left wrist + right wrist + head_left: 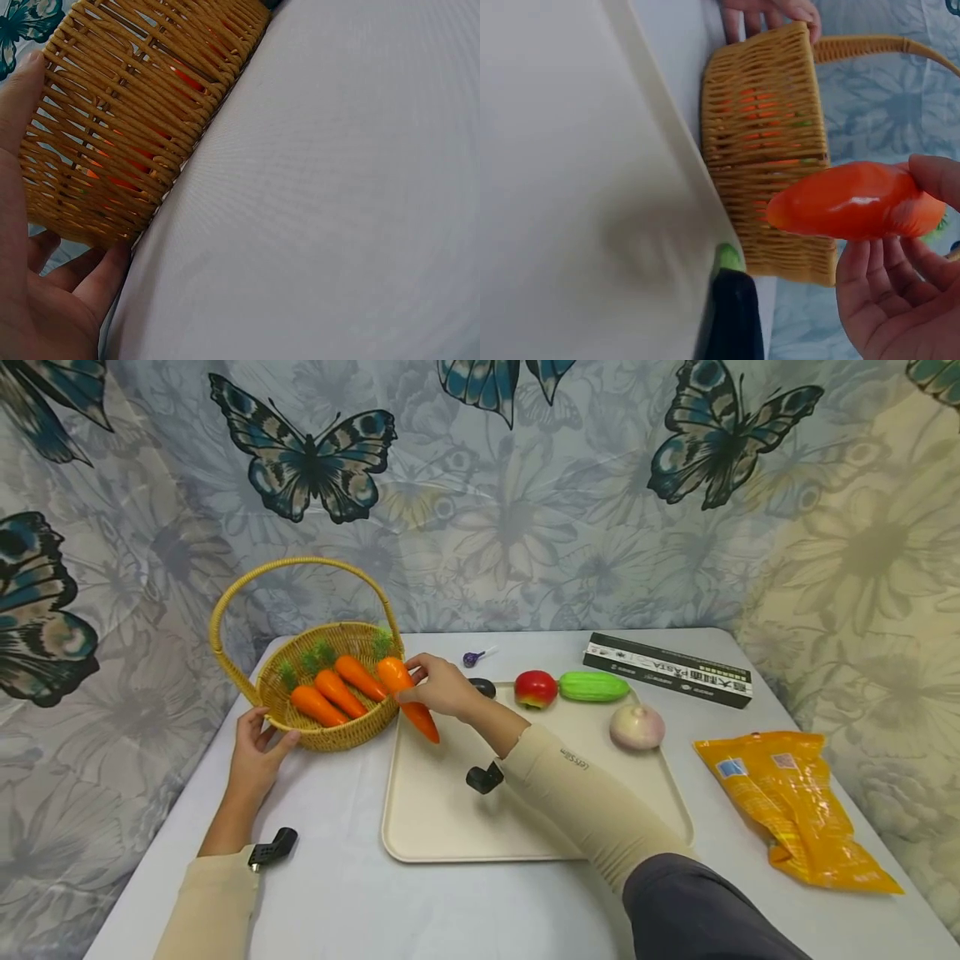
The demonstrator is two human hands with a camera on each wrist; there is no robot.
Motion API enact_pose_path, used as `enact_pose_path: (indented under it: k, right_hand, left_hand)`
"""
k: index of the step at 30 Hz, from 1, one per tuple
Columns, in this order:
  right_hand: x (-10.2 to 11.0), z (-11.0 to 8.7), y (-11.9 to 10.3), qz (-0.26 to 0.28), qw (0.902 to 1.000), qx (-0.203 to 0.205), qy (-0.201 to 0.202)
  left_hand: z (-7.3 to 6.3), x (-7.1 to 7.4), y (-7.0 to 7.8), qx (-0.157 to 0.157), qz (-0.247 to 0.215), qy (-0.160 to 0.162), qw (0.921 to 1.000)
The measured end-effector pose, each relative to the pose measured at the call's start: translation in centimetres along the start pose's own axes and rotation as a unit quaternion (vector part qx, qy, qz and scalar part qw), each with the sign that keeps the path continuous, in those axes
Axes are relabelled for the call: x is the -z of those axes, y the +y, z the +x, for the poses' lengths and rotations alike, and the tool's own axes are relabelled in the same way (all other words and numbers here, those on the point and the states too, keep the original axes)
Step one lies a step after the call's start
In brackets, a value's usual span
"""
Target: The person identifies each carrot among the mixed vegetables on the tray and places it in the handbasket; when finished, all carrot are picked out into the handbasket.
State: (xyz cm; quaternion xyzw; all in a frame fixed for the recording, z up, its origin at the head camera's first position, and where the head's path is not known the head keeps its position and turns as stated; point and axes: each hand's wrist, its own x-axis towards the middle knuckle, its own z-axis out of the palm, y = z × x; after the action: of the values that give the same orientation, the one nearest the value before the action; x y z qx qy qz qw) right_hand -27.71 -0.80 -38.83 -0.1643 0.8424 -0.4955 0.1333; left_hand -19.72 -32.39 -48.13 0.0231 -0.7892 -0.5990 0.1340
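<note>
My right hand (442,687) pinches an orange carrot (422,722) between thumb and fingers, over the right rim of the wicker basket (330,742). The carrot's tip points down toward the tray; in the right wrist view the carrot (847,201) lies across my fingers in front of the woven wall. Several other carrots (339,693) with green tops lie in the basket. My left hand (255,756) holds the basket's near left side. In the left wrist view, thumb and fingers (101,281) rest against the weave, with orange showing through its gaps.
A beige tray (450,827) bears a red-and-yellow fruit (536,688), a green cucumber (594,686), a pinkish onion (637,727) and a dark eggplant (735,315). Behind it lie a small purple-headed item (471,658) and a black pasta box (667,670). An orange bag (795,806) lies right.
</note>
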Motion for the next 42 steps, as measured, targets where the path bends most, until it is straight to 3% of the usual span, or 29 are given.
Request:
enact_pose_path:
  k: [3,11,25,33,42]
  right_hand:
    - [-0.2,1.4,-0.8,-0.01,0.9999,0.011,-0.002]
    - [-0.8,4.5,-2.9,-0.028,0.999,0.034,0.001]
    - [-1.7,7.5,-4.9,-0.024,0.9991,0.033,-0.008]
    - [-3.6,8.8,-4.7,0.01,0.9989,0.042,0.019]
    - [-5.2,9.2,-2.9,-0.051,0.9982,0.028,0.014]
  left_hand:
    - [0.2,0.1,-0.9,-0.005,0.006,0.005,1.0]
    - [0.3,0.2,-0.9,-0.006,0.018,0.004,0.9998]
    - [0.3,0.3,-0.9,-0.003,0.027,0.002,0.9996]
    - [0.3,0.2,-0.8,-0.006,0.012,0.001,0.9999]
    - [0.5,0.3,-1.2,-0.009,0.02,0.0,0.9998]
